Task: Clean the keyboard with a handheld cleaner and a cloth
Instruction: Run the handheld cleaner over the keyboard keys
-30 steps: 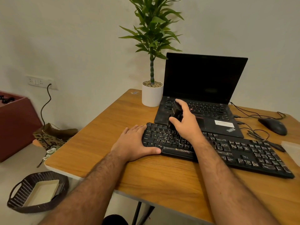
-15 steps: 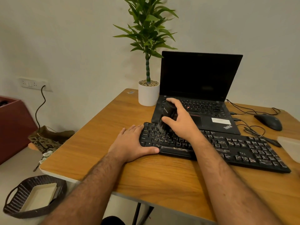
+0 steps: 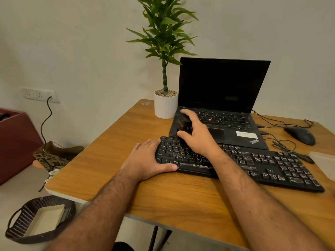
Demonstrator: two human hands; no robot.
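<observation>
1. Right in the right hand (image 3: 197, 136): fingers and thumb wrapped round the black cleaner (image 3: 184, 125), its lower end down on the top-left keys of the keyboard (image 3: 253, 160).
2. Just left of that grip, the left hand (image 3: 146, 160) lies flat over the keyboard's left end, thumb along the front edge, pinning it.
3. Looks like the cleaner pass, early on.
4. Next I'd guess: work rightward along the rows. No cloth in sight, unless it's that pale thing (image 3: 324, 160) far right.
</observation>
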